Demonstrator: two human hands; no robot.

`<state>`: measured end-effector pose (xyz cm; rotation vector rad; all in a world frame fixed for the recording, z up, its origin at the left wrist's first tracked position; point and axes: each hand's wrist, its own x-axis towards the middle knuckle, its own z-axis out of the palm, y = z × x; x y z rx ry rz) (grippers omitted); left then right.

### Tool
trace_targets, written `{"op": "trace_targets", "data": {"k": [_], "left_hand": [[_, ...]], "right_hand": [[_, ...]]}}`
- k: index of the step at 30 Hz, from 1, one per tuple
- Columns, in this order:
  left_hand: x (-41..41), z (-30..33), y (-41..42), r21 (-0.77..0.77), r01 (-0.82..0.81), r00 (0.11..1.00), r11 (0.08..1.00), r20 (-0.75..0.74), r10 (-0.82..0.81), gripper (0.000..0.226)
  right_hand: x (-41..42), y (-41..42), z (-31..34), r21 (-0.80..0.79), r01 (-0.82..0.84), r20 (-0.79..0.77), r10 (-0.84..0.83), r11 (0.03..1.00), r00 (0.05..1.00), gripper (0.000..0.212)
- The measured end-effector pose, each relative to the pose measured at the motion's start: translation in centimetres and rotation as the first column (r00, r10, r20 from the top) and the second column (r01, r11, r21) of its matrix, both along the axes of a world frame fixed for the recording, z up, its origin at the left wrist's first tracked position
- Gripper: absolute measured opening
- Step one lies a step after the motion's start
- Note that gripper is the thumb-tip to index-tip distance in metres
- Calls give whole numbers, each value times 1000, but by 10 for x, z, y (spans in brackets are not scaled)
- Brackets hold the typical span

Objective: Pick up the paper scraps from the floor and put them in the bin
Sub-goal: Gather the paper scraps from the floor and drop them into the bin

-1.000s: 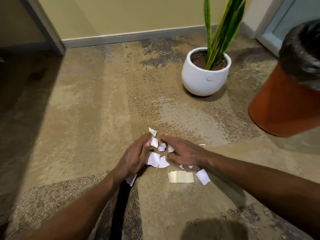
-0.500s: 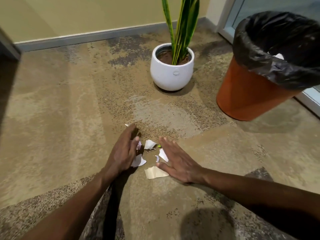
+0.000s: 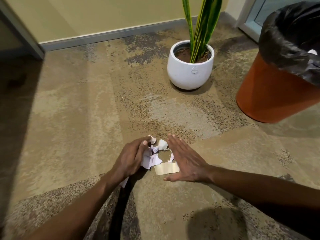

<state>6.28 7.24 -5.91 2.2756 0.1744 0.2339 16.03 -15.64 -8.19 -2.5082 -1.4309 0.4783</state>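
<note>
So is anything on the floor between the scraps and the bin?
Nothing visible does. Bare carpet runs from the paper scraps, gathered between the left hand and right hand, to the orange bin. The white plant pot stands left of that line.

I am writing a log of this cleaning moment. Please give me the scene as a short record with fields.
place: carpeted floor
scraps: paper scraps in a small pile between both hands
left hand: fingers curved against the pile
right hand: flat, on edge beside the pile
bin: orange bin, black liner, to the right
nearby: white plant pot
</note>
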Motion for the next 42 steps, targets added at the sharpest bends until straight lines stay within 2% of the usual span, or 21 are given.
{"op": "trace_targets", "data": {"k": [1,3,5,7,10,13,16,21,24,27,30,32,33,35,37,39,41,42], "left_hand": [[-7,2,4,-1,-151,988,989,34,151,45],[-28,1,10,62,-440,897,896,77,436,42],[-53,-6,2,91,-608,793,788,50,607,42],[-70,-13,-21,51,-624,780,780,-16,625,44],[-64,-18,-48,-4,-547,835,837,-64,546,50],[-31,-9,-55,-190,-553,832,811,-79,549,46],[-8,-1,-59,-319,-516,841,795,-13,541,34],[13,1,-60,-471,-609,763,639,-128,634,37],[23,3,-68,-540,-647,725,539,-217,653,42],[18,4,-70,-555,-596,771,580,-192,608,48],[5,3,-60,-541,-505,850,672,-176,496,57],[-5,0,-52,-530,-482,863,698,-150,482,51],[-10,-1,-49,-526,-486,858,698,-137,495,49],[-18,-3,-46,-513,-498,845,699,-106,525,45],[-23,-4,-46,-494,-489,848,719,-76,524,45],[-26,-5,-46,-470,-471,862,747,-62,504,43],[-27,-6,-45,-422,-454,877,784,-56,477,42],[-28,-6,-45,-391,-446,884,805,-53,464,42]], "right_hand": [[0,12,1,36,-27,-20,27,999,999,137],[1,30,5,108,-56,-68,64,993,996,136],[1,40,6,155,-68,-101,84,986,991,135],[3,47,4,175,-62,-108,82,983,991,137],[7,55,2,159,-61,-105,78,985,991,140],[6,67,1,144,-111,-117,128,983,985,138],[0,74,-5,181,-167,-133,193,969,972,140],[-15,76,-13,281,-119,-211,182,952,961,144],[-23,75,-13,360,5,-296,109,933,949,124],[-26,72,-14,376,47,-234,46,926,971,76],[-21,82,-16,331,-96,50,84,939,995,38],[-13,93,-14,265,-261,294,180,928,939,27],[-9,97,-12,249,-327,365,225,911,904,26],[1,101,-6,212,-403,407,294,891,865,30],[8,103,-1,173,-413,386,324,894,864,30],[12,102,4,183,-333,265,280,925,923,20],[17,97,11,270,-93,-31,106,958,994,17],[22,93,14,315,67,-206,0,947,979,20]]}}
